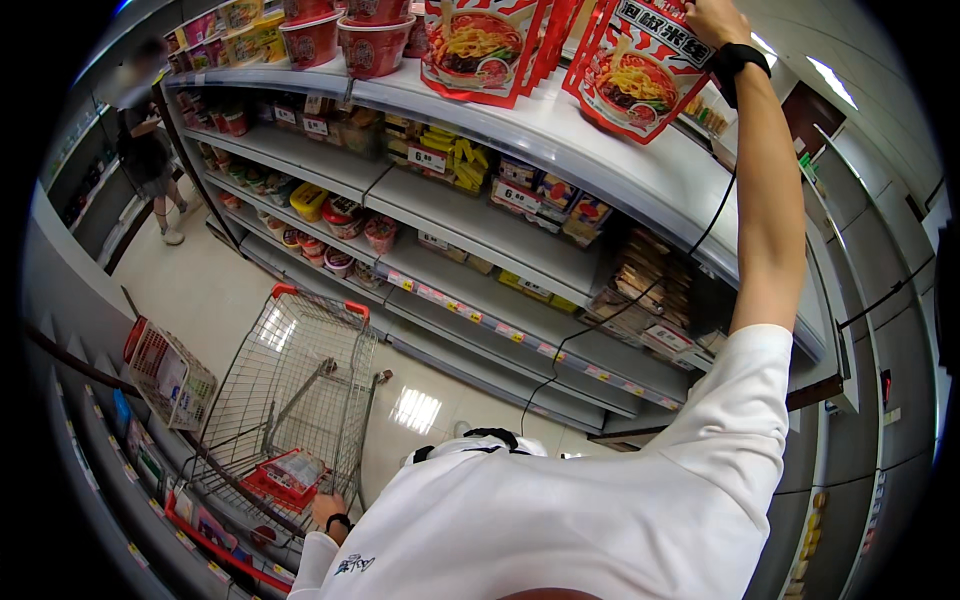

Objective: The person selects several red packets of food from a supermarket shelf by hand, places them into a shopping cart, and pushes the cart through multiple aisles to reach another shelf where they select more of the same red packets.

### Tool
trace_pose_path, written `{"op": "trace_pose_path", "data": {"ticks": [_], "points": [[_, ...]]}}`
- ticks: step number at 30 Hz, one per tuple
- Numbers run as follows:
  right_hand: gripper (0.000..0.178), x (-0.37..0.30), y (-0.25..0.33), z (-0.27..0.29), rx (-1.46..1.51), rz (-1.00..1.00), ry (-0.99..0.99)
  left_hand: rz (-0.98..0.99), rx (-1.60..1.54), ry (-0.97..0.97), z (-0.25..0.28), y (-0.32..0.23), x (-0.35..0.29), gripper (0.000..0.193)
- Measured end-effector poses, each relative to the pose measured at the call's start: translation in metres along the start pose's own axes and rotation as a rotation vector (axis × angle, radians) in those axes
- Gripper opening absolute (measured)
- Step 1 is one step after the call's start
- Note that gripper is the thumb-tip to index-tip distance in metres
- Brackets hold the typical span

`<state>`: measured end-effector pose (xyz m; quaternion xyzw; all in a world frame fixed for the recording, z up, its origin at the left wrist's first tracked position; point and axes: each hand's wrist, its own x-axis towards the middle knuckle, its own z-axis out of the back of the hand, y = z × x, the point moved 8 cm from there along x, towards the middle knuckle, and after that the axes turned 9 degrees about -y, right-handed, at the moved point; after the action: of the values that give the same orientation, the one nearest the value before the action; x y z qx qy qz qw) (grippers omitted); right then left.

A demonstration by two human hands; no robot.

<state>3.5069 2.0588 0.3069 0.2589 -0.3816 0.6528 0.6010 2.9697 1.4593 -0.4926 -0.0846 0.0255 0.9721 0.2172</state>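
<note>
High on the right, my right hand [712,22] grips the top edge of a red bag of noodles [632,75], which hangs upright at the shelf's top edge. Similar red noodle bags [478,50] stand in a row on the top shelf to its left. Low on the left, my left hand [328,508] is closed at the near side rim of a wire shopping cart [285,360]; its fingertips are partly hidden. Inside the cart, near that hand, lies a red package [290,474] with a picture on it.
A stocked shelf unit [480,200] with cup noodles and boxed goods runs across the front. Red noodle tubs [375,45] stand on its top. A small basket [172,375] is left of the cart. Another person [150,140] stands far left. A black cable [590,325] crosses the shelves.
</note>
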Motion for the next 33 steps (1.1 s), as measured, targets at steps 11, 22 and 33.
{"op": "trace_pose_path", "data": {"ticks": [11, 22, 33], "points": [[0.032, 0.039, -0.026, -0.079, -0.051, 0.004, 0.032, 0.038, -0.007, 0.020, 0.001, 0.000, 0.000, 0.039], [0.033, 0.047, -0.029, -0.096, -0.035, -0.012, 0.042, 0.055, -0.027, 0.050, 0.017, -0.008, -0.007, 0.037], [0.036, 0.051, -0.032, -0.095, 0.027, 0.028, -0.004, 0.060, -0.026, 0.046, 0.022, -0.010, -0.008, 0.035]]}}
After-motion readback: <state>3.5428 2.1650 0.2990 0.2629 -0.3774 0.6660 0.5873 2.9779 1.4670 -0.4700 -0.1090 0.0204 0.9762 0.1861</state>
